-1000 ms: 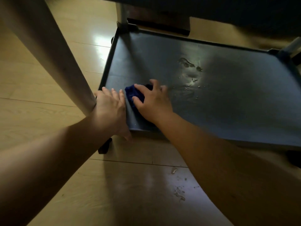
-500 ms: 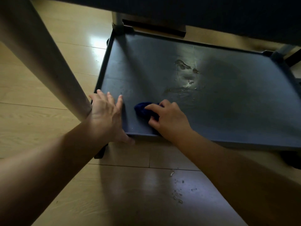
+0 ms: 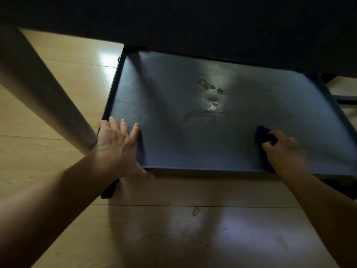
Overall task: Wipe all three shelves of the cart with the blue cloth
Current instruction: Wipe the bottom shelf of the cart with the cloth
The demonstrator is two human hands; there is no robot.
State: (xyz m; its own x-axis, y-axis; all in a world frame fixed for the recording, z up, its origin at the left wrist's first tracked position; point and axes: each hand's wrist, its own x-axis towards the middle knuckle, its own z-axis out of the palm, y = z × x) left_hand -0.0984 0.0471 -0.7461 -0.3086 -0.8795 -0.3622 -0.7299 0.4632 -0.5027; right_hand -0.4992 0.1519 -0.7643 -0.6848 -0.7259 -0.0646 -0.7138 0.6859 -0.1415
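The cart's bottom shelf point(image 3: 173, 136) is a dark grey tray with a raised rim, low above the floor. A wet smear point(image 3: 208, 101) glistens near its middle. My right hand point(image 3: 284, 151) presses the bunched blue cloth point(image 3: 265, 135) onto the shelf near the front right. My left hand point(image 3: 117, 146) lies flat with fingers spread over the shelf's front left corner, holding nothing. The dark underside of the shelf above point(image 3: 212, 26) fills the top of the view.
A thick pale cart post point(image 3: 44, 97) slants down at the left, meeting the shelf corner by my left hand. A black caster point(image 3: 110, 188) sits under that corner. Light wooden floor point(image 3: 173, 229) with a few droplets lies in front.
My right hand has swept the blue cloth from the front left of the shelf across to the front right. My left hand has stayed on the left corner.
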